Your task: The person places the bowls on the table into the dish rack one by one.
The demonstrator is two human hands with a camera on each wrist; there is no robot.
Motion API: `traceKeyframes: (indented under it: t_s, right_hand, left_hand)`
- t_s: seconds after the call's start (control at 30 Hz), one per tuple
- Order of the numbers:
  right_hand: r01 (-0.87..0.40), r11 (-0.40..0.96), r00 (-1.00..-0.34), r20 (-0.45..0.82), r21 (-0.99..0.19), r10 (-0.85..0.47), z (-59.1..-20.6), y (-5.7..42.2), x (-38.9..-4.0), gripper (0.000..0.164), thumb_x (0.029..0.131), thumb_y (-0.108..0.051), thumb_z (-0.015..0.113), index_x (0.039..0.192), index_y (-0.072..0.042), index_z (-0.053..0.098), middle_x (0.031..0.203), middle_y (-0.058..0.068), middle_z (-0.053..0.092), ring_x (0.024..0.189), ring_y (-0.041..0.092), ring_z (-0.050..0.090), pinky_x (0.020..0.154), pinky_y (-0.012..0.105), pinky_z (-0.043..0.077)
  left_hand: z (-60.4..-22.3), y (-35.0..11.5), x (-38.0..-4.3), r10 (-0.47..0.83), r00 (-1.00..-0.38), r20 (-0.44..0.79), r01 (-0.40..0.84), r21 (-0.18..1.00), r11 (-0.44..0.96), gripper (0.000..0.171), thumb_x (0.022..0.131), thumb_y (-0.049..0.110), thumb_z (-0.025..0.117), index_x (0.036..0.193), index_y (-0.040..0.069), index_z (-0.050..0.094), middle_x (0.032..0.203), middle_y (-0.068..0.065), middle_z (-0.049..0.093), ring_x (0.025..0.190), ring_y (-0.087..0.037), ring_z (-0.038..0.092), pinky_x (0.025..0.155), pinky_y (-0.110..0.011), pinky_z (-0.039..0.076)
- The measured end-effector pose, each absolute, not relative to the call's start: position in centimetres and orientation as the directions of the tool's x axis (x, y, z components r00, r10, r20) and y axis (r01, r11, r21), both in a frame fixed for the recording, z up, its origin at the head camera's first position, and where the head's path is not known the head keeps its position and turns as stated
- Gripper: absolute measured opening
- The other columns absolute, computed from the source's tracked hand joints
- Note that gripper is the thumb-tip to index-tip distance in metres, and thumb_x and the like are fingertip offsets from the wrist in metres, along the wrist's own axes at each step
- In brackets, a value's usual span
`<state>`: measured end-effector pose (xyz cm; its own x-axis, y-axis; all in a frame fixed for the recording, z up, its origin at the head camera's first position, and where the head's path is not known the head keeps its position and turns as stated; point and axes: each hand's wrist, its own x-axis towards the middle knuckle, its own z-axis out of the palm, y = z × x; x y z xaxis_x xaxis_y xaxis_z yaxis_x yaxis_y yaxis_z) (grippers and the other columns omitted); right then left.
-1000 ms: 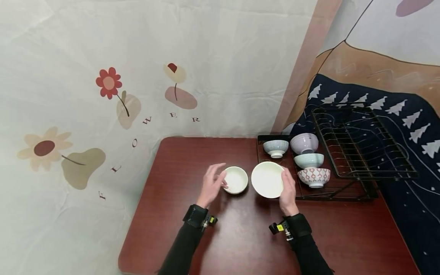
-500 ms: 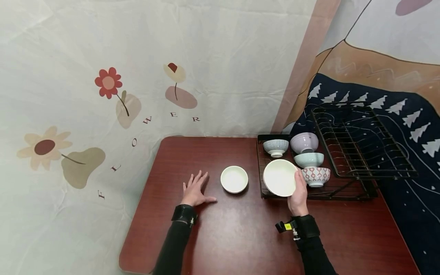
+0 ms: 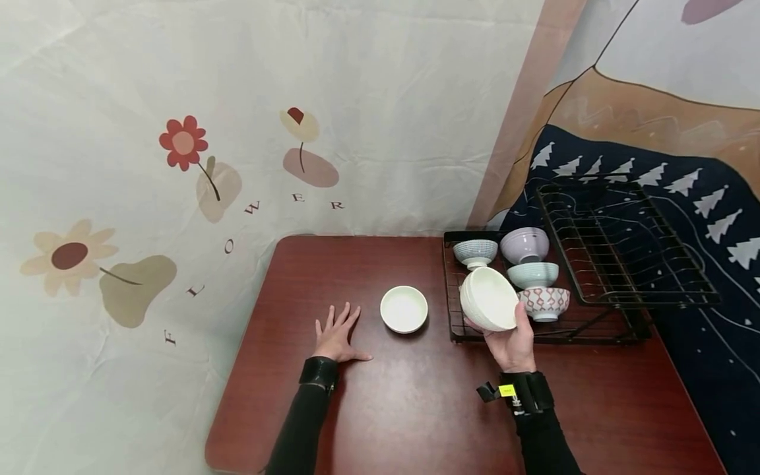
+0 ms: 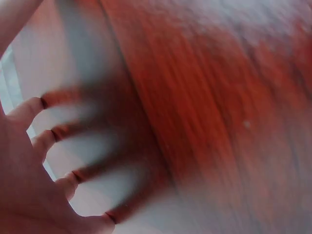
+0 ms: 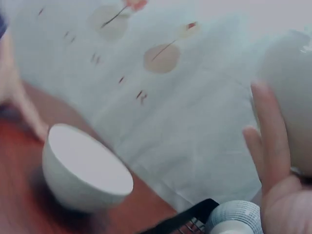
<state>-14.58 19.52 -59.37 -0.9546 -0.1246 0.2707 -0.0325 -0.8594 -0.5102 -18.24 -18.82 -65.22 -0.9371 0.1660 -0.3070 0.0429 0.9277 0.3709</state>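
My right hand (image 3: 512, 344) grips a white bowl (image 3: 490, 298) by its lower right side, thumb at the rim; the bowl is tilted above the rack's lower tier. In the right wrist view that bowl (image 5: 292, 97) fills the right edge, with fingers (image 5: 274, 131) against it. Another white bowl (image 3: 404, 309) stands upright on the table between my hands. To its left, my left hand (image 3: 336, 338) rests on the tabletop with fingers spread, holding nothing. The left wrist view has those fingers (image 4: 44, 144) touching the wood.
A black two-tier dish rack (image 3: 449, 310) stands at the right of the red-brown table (image 3: 392, 409). Its lower tier holds a blue-grey patterned bowl (image 3: 475, 251), a lilac bowl (image 3: 525, 245), a pale green bowl (image 3: 533, 274) and a red-patterned bowl (image 3: 544, 303). The upper wire shelf (image 3: 623, 244) overhangs at the right.
My right hand has carried the white bowl rightward over the rack and tilted it to face right. My left hand has left the other bowl and moved left onto the table.
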Motion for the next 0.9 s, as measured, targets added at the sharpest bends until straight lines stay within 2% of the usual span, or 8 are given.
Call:
traceKeyframes:
  t_s: [0.1, 0.23, 0.33, 0.4, 0.5, 0.6, 0.7, 0.9]
  right_hand:
    - [-0.017, -0.892, -0.901, 0.394, -0.453, -0.182, -59.6, 19.5, -14.8, 0.068, 0.112, -0.037, 0.066, 0.172, -0.023, 0.038, 0.161, 0.005, 0.060, 0.142, 0.026, 0.068, 0.109, 0.045, 0.063]
    - [-0.077, -0.860, -0.879, 0.441, -0.504, -0.180, -59.5, 19.4, -14.8, 0.086, 0.106, -0.016, 0.076, 0.176, -0.027, 0.028, 0.164, 0.003, 0.053, 0.144, 0.024, 0.065, 0.113, 0.043, 0.061]
    - [-0.181, -0.758, -0.915, 0.390, -0.626, -0.104, -58.8, 19.3, -14.7, 0.095, 0.099, 0.000, 0.079, 0.175, -0.024, 0.028, 0.160, 0.004, 0.050, 0.136, 0.021, 0.067, 0.103, 0.040, 0.066]
    - [-0.223, -0.649, -0.950, 0.310, -0.727, -0.021, -58.2, 19.2, -14.9, 0.097, 0.094, 0.009, 0.077, 0.173, -0.020, 0.028, 0.157, 0.005, 0.048, 0.129, 0.018, 0.068, 0.091, 0.037, 0.069]
    - [-0.183, -0.494, -0.983, 0.149, -0.850, 0.108, -57.2, 19.1, -15.7, 0.092, 0.092, 0.016, 0.066, 0.170, -0.014, 0.026, 0.152, 0.004, 0.045, 0.120, 0.013, 0.067, 0.078, 0.032, 0.069]
    - [-0.094, -0.396, -0.982, 0.018, -0.913, 0.190, -56.6, 19.2, -17.3, 0.081, 0.098, 0.012, 0.061, 0.168, -0.009, 0.024, 0.146, 0.002, 0.045, 0.116, 0.010, 0.067, 0.076, 0.031, 0.069]
    - [-0.008, -0.310, -0.970, -0.068, -0.951, 0.232, -56.3, 19.5, -19.2, 0.076, 0.105, 0.002, 0.065, 0.168, -0.008, 0.023, 0.141, 0.000, 0.045, 0.111, 0.007, 0.067, 0.079, 0.030, 0.070]
    - [0.177, -0.101, -0.949, -0.196, -0.979, 0.246, -56.7, 19.9, -21.9, 0.088, 0.106, -0.024, 0.073, 0.172, -0.007, 0.018, 0.145, 0.008, 0.043, 0.090, 0.000, 0.069, 0.079, 0.027, 0.069]
  left_hand:
    - [-65.2, -18.8, -18.2, 0.175, -0.936, -0.304, 0.052, 0.374, 0.926, 0.127, 0.071, 0.056, 0.102, 0.175, 0.027, 0.036, 0.187, -0.007, 0.022, 0.174, -0.046, 0.008, 0.132, -0.082, 0.007]
    - [-65.3, -18.8, -18.2, 0.177, -0.936, -0.304, 0.052, 0.377, 0.925, 0.127, 0.071, 0.055, 0.103, 0.175, 0.027, 0.036, 0.187, -0.007, 0.022, 0.174, -0.046, 0.007, 0.132, -0.083, 0.007]
    - [-65.4, -18.9, -18.3, 0.175, -0.935, -0.310, 0.048, 0.379, 0.924, 0.127, 0.071, 0.055, 0.102, 0.175, 0.028, 0.035, 0.187, -0.006, 0.021, 0.175, -0.045, 0.005, 0.132, -0.082, 0.005]
    - [-65.5, -18.9, -18.3, 0.180, -0.935, -0.306, 0.053, 0.381, 0.923, 0.127, 0.070, 0.055, 0.103, 0.175, 0.028, 0.035, 0.187, -0.007, 0.021, 0.174, -0.046, 0.006, 0.132, -0.083, 0.006]
    - [-65.6, -19.0, -18.3, 0.181, -0.932, -0.313, 0.050, 0.385, 0.922, 0.127, 0.071, 0.055, 0.102, 0.175, 0.028, 0.034, 0.187, -0.007, 0.021, 0.174, -0.046, 0.005, 0.132, -0.083, 0.005]
    - [-65.7, -19.1, -18.2, 0.175, -0.932, -0.317, 0.041, 0.388, 0.921, 0.127, 0.071, 0.056, 0.102, 0.176, 0.029, 0.034, 0.187, -0.007, 0.021, 0.175, -0.046, 0.005, 0.132, -0.082, 0.005]
    - [-65.7, -19.1, -18.2, 0.171, -0.935, -0.312, 0.039, 0.388, 0.921, 0.127, 0.071, 0.056, 0.102, 0.176, 0.028, 0.034, 0.187, -0.007, 0.021, 0.174, -0.046, 0.005, 0.132, -0.083, 0.006]
    - [-65.3, -19.2, -18.3, 0.184, -0.930, -0.319, 0.045, 0.396, 0.917, 0.128, 0.072, 0.055, 0.101, 0.176, 0.026, 0.033, 0.187, -0.008, 0.020, 0.174, -0.047, 0.004, 0.132, -0.083, 0.005]
